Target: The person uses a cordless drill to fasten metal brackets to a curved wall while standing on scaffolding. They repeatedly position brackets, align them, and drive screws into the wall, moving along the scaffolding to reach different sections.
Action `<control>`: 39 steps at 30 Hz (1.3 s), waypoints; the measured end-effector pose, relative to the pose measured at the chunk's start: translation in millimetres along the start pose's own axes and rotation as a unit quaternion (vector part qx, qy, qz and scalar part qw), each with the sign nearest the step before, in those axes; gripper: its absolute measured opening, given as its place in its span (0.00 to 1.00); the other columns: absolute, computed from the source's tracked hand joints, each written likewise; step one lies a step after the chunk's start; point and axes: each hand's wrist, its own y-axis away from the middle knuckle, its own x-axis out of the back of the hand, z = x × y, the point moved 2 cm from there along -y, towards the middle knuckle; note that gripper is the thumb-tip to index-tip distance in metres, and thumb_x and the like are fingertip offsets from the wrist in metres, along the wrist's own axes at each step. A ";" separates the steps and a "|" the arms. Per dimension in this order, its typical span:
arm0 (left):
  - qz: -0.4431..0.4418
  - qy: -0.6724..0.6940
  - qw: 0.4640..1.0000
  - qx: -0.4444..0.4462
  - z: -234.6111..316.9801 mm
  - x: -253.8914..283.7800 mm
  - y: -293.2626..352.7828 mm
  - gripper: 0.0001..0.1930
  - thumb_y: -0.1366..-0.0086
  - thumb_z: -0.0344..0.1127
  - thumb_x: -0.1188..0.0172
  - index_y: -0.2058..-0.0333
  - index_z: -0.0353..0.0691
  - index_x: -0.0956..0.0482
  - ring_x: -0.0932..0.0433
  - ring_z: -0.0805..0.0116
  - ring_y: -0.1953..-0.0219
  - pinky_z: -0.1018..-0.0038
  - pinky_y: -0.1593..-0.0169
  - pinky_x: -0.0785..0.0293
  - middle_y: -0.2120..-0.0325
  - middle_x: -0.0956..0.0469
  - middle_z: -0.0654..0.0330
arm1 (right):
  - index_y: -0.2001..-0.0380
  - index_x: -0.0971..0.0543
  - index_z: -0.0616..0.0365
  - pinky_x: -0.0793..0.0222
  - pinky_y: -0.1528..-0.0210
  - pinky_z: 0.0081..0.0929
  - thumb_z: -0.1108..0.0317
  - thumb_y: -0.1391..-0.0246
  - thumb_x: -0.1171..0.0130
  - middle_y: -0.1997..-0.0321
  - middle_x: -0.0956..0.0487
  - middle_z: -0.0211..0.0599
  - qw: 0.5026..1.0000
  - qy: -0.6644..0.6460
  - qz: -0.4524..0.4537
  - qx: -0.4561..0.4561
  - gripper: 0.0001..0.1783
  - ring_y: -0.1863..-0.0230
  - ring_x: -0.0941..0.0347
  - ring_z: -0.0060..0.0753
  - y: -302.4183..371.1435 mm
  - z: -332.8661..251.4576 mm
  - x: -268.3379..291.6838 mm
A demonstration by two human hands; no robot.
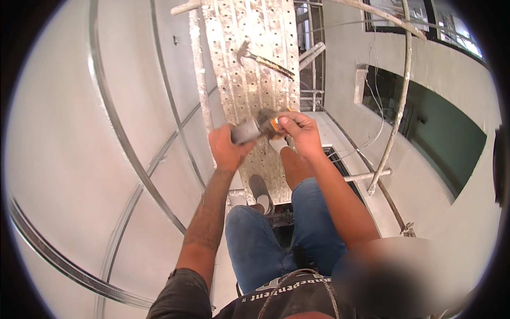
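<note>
My left hand (226, 147) is wrapped round a grey cylindrical object (246, 131), smeared by motion. Beside it, my right hand (300, 133) pinches a small orange-and-white piece (275, 124) between thumb and fingers. Dark, blurred material lies between the two, and I cannot tell whether they are joined. Both hands are in front of my body, over a paint-spattered, perforated metal scaffold plank (234, 101). Farther along that plank rests a claw hammer (268, 65), its worn handle angled toward the right edge, apart from my hands.
Shoes on my feet stand on the plank; one shoe (258, 187) shows plainly. Scaffold tubes run along the left (201, 80) and right (397, 114). A pale panel wall with metal channels (114, 114) rises at left. Beyond the right tubes are a wall opening (435, 127) and loose wires (378, 95).
</note>
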 end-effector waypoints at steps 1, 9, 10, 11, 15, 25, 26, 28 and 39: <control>0.000 0.008 1.000 0.000 8.8 18.2 7.9 0.29 0.61 0.45 0.17 0.66 0.39 0.24 0.26 0.49 0.65 0.57 0.58 0.31 0.69 0.23 0.53 | 0.54 0.15 0.64 0.26 0.52 0.24 0.72 0.35 0.38 0.59 0.15 0.32 0.999 0.015 -0.028 -0.019 0.10 0.58 0.22 0.23 -0.2 -9.1 -13.2; 0.038 0.068 0.995 0.061 50.4 78.7 79.5 0.34 0.61 0.45 0.14 0.59 0.35 0.23 0.21 0.51 0.58 0.60 0.57 0.25 0.62 0.23 0.51 | 0.57 0.14 0.62 0.24 0.52 0.23 0.69 0.36 0.35 0.58 0.15 0.32 0.971 0.089 -0.222 -0.008 0.08 0.55 0.21 0.21 57.9 -38.8 -68.1; 0.033 0.083 0.994 0.068 50.8 81.2 81.7 0.34 0.61 0.44 0.14 0.58 0.35 0.22 0.21 0.51 0.58 0.60 0.57 0.25 0.61 0.23 0.51 | 0.58 0.14 0.62 0.24 0.52 0.24 0.69 0.36 0.35 0.58 0.15 0.32 0.973 0.079 -0.219 -0.010 0.08 0.55 0.21 0.21 63.0 -40.1 -70.1; 0.028 0.098 0.992 0.074 50.6 83.5 83.2 0.34 0.61 0.44 0.15 0.58 0.35 0.22 0.21 0.51 0.59 0.60 0.57 0.25 0.61 0.23 0.51 | 0.59 0.14 0.63 0.24 0.51 0.25 0.70 0.37 0.34 0.59 0.15 0.34 0.971 0.097 -0.218 0.026 0.08 0.56 0.20 0.23 64.4 -43.1 -72.2; 0.010 0.108 0.991 0.081 53.3 101.3 102.5 0.35 0.60 0.44 0.15 0.57 0.34 0.22 0.21 0.53 0.60 0.60 0.58 0.24 0.61 0.23 0.50 | 0.59 0.14 0.64 0.24 0.50 0.26 0.72 0.37 0.35 0.59 0.14 0.35 0.971 0.098 -0.219 0.025 0.07 0.56 0.20 0.25 85.1 -50.3 -88.7; 0.040 0.097 0.990 0.097 62.5 161.1 108.6 0.34 0.61 0.47 0.15 0.59 0.33 0.22 0.22 0.51 0.60 0.58 0.56 0.26 0.64 0.22 0.51 | 0.59 0.15 0.64 0.26 0.49 0.26 0.74 0.38 0.35 0.57 0.15 0.37 0.958 0.097 -0.259 0.082 0.07 0.55 0.21 0.26 121.2 -66.5 -125.2; 0.035 0.100 0.989 0.103 64.9 166.0 108.2 0.34 0.60 0.47 0.15 0.59 0.33 0.22 0.22 0.51 0.60 0.58 0.56 0.26 0.64 0.23 0.51 | 0.58 0.15 0.64 0.26 0.48 0.26 0.75 0.38 0.35 0.56 0.15 0.37 0.953 0.106 -0.267 0.095 0.07 0.54 0.21 0.26 122.7 -69.4 -126.5; 0.033 0.106 0.989 0.100 69.3 173.0 107.4 0.34 0.60 0.46 0.15 0.59 0.33 0.22 0.22 0.51 0.60 0.59 0.57 0.26 0.64 0.23 0.51 | 0.56 0.15 0.62 0.27 0.47 0.26 0.74 0.39 0.35 0.52 0.17 0.38 0.948 0.148 -0.264 0.102 0.09 0.52 0.22 0.26 129.4 -84.6 -130.9; 0.049 0.175 0.979 0.097 101.3 207.0 88.1 0.30 0.59 0.44 0.16 0.62 0.34 0.21 0.21 0.53 0.63 0.60 0.59 0.24 0.67 0.21 0.51 | 0.28 0.40 0.59 0.31 0.38 0.45 0.77 0.56 0.37 0.45 0.24 0.54 0.694 0.564 -0.244 0.375 0.48 0.41 0.28 0.55 177.8 -99.7 -108.4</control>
